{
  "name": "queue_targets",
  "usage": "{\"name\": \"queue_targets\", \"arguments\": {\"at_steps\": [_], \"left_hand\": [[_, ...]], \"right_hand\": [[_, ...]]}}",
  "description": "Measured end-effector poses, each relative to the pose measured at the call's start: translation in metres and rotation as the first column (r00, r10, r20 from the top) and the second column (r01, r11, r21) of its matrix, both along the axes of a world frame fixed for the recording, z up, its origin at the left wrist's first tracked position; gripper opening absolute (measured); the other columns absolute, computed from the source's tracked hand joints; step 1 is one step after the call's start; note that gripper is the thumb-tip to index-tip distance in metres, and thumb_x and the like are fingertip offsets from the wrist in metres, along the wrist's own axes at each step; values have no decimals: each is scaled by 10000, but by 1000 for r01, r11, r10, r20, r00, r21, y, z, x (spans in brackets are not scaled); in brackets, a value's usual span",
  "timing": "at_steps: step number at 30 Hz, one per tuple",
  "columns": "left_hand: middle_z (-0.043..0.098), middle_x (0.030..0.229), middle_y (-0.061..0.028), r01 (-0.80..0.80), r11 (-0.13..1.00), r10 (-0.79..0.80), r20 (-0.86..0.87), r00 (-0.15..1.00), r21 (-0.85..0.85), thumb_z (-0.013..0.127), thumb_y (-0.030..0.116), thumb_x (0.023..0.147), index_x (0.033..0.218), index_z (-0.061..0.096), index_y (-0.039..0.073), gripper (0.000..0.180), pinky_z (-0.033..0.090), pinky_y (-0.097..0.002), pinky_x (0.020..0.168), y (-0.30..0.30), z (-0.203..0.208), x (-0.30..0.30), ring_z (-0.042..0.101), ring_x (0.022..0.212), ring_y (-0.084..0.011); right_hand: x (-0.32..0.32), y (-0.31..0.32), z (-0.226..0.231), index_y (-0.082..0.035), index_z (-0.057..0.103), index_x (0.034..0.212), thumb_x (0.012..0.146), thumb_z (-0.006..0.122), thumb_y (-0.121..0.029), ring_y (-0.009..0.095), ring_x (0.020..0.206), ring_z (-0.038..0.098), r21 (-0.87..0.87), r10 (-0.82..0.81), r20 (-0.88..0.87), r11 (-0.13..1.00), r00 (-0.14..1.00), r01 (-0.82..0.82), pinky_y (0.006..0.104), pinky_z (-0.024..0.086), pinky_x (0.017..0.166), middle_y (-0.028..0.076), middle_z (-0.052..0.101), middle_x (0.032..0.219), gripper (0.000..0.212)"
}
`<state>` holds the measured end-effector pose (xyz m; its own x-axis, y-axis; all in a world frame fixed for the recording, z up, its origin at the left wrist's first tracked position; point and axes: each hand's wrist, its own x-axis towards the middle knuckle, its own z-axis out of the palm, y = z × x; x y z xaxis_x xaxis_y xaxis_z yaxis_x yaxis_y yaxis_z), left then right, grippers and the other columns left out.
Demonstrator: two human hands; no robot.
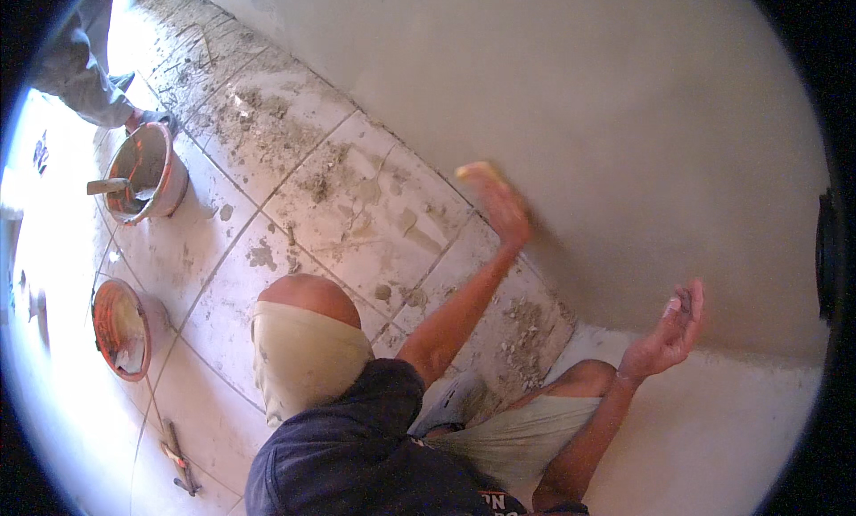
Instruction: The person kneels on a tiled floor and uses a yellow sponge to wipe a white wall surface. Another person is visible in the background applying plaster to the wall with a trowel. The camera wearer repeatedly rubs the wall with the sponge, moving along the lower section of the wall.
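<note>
My left hand point(501, 208) reaches forward against the grey plastered wall point(642, 159), low down near where it meets the floor. It is smeared by motion. A yellow edge, like that of a sponge point(466, 171), shows at its fingertips; the rest is hidden under the hand. My right hand point(664, 336) is held up beside my right knee, near the wall, with whitish dust on it. Its fingers are loosely bent and nothing shows in them. I am squatting, with my bent knees between my arms.
A bucket point(183, 182) with grey mortar and a wooden-handled tool point(108, 186) stands at the far left. An orange-rimmed bucket point(159, 324) is nearer. Tools point(178, 462) lie on the tiled floor point(209, 373). Mortar crumbs point(259, 110) line the wall. Another person's leg point(89, 88) is upper left.
</note>
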<state>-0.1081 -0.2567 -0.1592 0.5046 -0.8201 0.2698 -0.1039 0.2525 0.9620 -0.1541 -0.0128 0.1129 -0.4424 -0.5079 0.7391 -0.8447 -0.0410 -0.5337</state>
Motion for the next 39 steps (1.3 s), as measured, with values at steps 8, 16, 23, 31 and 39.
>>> {"name": "queue_targets", "arguments": {"at_steps": [8, 16, 23, 31, 39], "left_hand": [[80, 1663, -264, 12, 981, 14, 131, 991, -192, 273, 334, 1101, 1581, 162, -50, 624, 61, -529, 1246, -19, 45, 6, 55, 1542, -432], [62, 1666, -265, -79, 992, 98, -195, 976, 100, 337, 357, 1084, 1593, 162, -20, 658, 23, -553, 1234, -8, 62, 4, 31, 1547, -431], [65, 1662, -279, 292, 910, -109, 513, 852, -293, 359, 350, 1073, 1591, 197, -8, 650, 7, -639, 1202, 28, 81, -16, 21, 1533, -484], [85, 1661, -279, 241, 926, -122, 373, 920, -290, 380, 315, 1062, 1573, 307, 30, 590, 32, -649, 1197, 29, 65, -15, 41, 1526, -506], [69, 1662, -282, 228, 956, -158, 332, 930, -183, 405, 290, 1053, 1572, 308, 28, 588, 29, -663, 1190, 25, 110, 2, 27, 1524, -513]], "right_hand": [[-3, -5, 0, 38, 560, 1358, 1013, 523, -56, 234, 1159, 588, -100, -10, 4, 995, 1000, 10, 371, 451, 1027, 147, 588, 1355, 360], [5, 3, 11, 47, 555, 1359, 1006, 530, -60, 237, 1144, 598, -80, 43, -23, 996, 999, -45, 384, 482, 1005, 159, 607, 1316, 370], [6, 5, 10, 49, 552, 1367, 998, 542, -79, 231, 1083, 612, -15, 37, 146, 999, 989, -36, 381, 492, 960, 179, 631, 1255, 391], [8, 11, 14, 42, 543, 1381, 992, 538, -49, 217, 1020, 613, -104, 67, 60, 993, 996, -60, 359, 489, 931, 165, 636, 1233, 399], [5, 12, 12, 36, 545, 1381, 997, 527, -50, 202, 1014, 611, -89, 118, 31, 989, 993, -115, 352, 503, 908, 157, 635, 1226, 394]]}}
